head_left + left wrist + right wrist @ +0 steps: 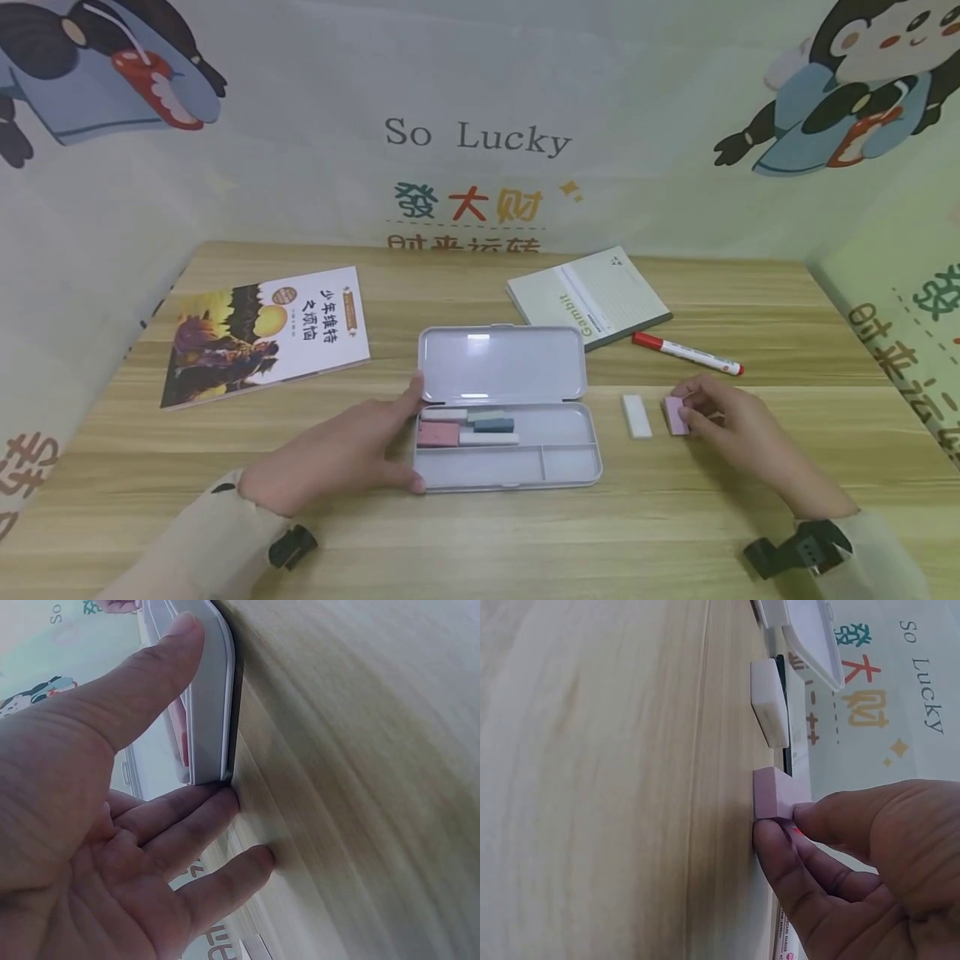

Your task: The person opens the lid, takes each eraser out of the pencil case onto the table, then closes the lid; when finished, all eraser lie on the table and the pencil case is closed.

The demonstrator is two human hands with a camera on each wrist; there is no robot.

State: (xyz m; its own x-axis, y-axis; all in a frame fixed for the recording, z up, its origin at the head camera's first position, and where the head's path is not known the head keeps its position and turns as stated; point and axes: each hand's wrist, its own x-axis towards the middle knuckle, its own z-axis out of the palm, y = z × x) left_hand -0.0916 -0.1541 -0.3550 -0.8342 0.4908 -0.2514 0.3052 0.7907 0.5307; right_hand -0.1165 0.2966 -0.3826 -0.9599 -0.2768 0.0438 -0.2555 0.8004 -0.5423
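Note:
An opened white pencil case (480,475) lies on the table with its lid (502,367) folded back. Its upper compartment holds several erasers, among them a pink eraser (438,434) and a dark blue-grey eraser (493,425). My left hand (348,442) grips the case's left end, thumb (161,667) at the front corner and fingers toward the hinge. To the right of the case, my right hand (731,421) pinches a lilac eraser (772,793) between thumb and fingers, at the tabletop. A white eraser (637,417) lies between the case and that hand.
Behind the case lies a Gambit notebook (592,292). A red-capped marker (688,353) is just beyond my right hand. At the back left rests a book with an illustrated cover (270,333). Printed cloth (480,75) hangs along the table's far edge and sides.

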